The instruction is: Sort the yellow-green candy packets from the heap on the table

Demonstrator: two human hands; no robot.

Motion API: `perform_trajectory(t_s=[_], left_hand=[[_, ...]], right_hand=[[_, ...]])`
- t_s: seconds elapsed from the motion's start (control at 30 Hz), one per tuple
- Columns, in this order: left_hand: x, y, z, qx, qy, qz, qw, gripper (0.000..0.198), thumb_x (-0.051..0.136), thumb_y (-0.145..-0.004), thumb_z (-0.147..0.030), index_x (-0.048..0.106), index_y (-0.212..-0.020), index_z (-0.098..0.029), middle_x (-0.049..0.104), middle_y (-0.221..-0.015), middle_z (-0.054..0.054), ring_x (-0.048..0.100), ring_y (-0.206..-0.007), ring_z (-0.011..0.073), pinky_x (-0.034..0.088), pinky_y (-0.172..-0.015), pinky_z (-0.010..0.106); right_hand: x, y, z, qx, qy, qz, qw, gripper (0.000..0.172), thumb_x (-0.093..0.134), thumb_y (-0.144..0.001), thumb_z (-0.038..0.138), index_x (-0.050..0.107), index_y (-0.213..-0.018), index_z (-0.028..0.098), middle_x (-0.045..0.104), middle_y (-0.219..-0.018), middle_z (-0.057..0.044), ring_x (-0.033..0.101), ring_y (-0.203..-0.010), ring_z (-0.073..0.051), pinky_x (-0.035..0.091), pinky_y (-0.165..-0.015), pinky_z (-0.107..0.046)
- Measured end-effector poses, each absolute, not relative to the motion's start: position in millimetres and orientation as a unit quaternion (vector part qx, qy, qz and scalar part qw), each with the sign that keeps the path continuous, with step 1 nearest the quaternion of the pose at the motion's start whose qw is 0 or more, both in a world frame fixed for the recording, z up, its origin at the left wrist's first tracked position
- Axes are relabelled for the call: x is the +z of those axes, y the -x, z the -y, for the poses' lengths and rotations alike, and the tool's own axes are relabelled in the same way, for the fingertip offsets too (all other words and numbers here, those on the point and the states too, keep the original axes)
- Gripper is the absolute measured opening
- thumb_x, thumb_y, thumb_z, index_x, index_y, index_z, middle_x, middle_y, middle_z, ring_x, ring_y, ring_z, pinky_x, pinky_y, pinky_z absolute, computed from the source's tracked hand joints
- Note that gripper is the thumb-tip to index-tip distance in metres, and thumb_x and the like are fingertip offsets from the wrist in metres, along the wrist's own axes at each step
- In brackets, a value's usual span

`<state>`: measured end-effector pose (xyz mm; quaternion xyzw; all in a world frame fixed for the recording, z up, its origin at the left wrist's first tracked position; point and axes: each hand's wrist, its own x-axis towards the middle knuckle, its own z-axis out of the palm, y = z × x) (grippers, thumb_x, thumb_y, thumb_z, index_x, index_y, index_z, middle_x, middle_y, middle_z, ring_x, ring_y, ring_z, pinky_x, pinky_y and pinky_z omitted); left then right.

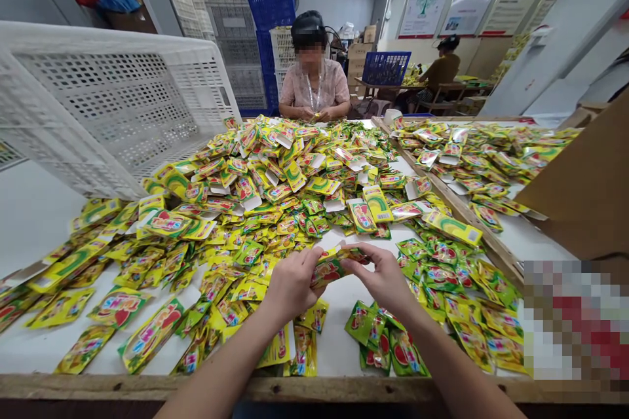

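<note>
A white table [29,222] with a raw wooden front edge [122,387] is strewn almost from side to side with small flat packets [255,196], glossy yellow and green foil-like sachets printed with red fruit pictures, lying heaped and overlapping in the middle and thinner toward the near edge. Among them lie folded card sleeves [377,201] in the same yellow and green, some with white flaps turned up. At the left a white plastic crate [113,98] with perforated walls lies tipped on its side, its open mouth toward the heap. A wooden strip [457,209] runs diagonally at the right and parts this heap from a second spread of packets [486,157]; a brown cardboard sheet [584,190] leans in at the far right. Across the table sits another person [314,85] with hands down at the far edge of the pile, and farther back a second person [442,69] sits by a blue crate [386,67]. Stacked white and blue crates [246,26] stand behind. Above a bare patch near the front edge, the left hand [289,285] and the right hand [381,275] are both closed in a pinch on one small packet [330,267], held between them just over the table, fingertips at either end.
</note>
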<state>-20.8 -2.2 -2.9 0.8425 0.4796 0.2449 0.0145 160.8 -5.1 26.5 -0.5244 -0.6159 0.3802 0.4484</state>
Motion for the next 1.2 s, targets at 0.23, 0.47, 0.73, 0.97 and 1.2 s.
perform_trajectory(t_s=[0.23, 0.47, 0.73, 0.97, 1.2], left_hand=[[-12, 6, 7, 0.264, -0.806, -0.528, 0.041, 0.047, 0.061, -0.067, -0.027, 0.044, -0.111, -0.022, 0.064, -0.095, 0.006, 0.063, -0.085, 0.0233, 0.049, -0.069, 0.031], [-8, 4, 9, 0.334, -0.777, -0.527, 0.085, 0.048, 0.06, -0.07, -0.04, 0.043, -0.111, -0.021, 0.064, -0.097, 0.007, 0.064, -0.085, 0.0237, 0.05, -0.07, 0.033], [-8, 9, 9, 0.34, -0.779, -0.516, 0.108, 0.045, 0.06, -0.069, -0.04, 0.043, -0.106, -0.021, 0.065, -0.092, 0.006, 0.065, -0.078, 0.0234, 0.051, -0.064, 0.033], [-12, 9, 9, 0.313, -0.816, -0.478, 0.081, 0.038, 0.055, -0.071, -0.032, 0.044, -0.105, -0.02, 0.066, -0.09, 0.006, 0.066, -0.079, 0.023, 0.05, -0.062, 0.031], [2, 11, 9, 0.319, -0.778, -0.524, 0.135, 0.045, 0.058, -0.072, -0.044, 0.043, -0.109, -0.022, 0.065, -0.095, 0.005, 0.065, -0.08, 0.0223, 0.051, -0.064, 0.032]], right_hand=[[18, -151, 4, 0.354, 0.551, 0.574, 0.492, 0.022, 0.067, -0.068, 0.04, 0.068, -0.076, 0.019, 0.069, -0.073, -0.004, 0.058, -0.066, -0.019, 0.046, -0.065, -0.031], [17, -149, 8, 0.023, 0.563, 0.591, 0.577, 0.024, 0.068, -0.07, 0.047, 0.067, -0.077, 0.023, 0.068, -0.078, -0.006, 0.057, -0.092, -0.028, 0.03, -0.093, -0.048], [14, -145, 13, 0.196, 0.528, 0.688, 0.457, 0.023, 0.053, -0.082, 0.046, 0.07, -0.082, 0.029, 0.07, -0.09, -0.005, 0.053, -0.111, -0.03, 0.01, -0.101, -0.058], [18, -137, 21, 0.286, 0.532, 0.729, 0.323, 0.031, 0.05, -0.083, 0.045, 0.065, -0.066, 0.024, 0.064, -0.069, 0.0, 0.057, -0.094, -0.025, 0.009, -0.103, -0.059], [20, -145, 17, 0.198, 0.563, 0.657, 0.46, 0.023, 0.066, -0.069, 0.048, 0.069, -0.071, 0.026, 0.071, -0.08, -0.005, 0.054, -0.108, -0.032, 0.009, -0.102, -0.058]])
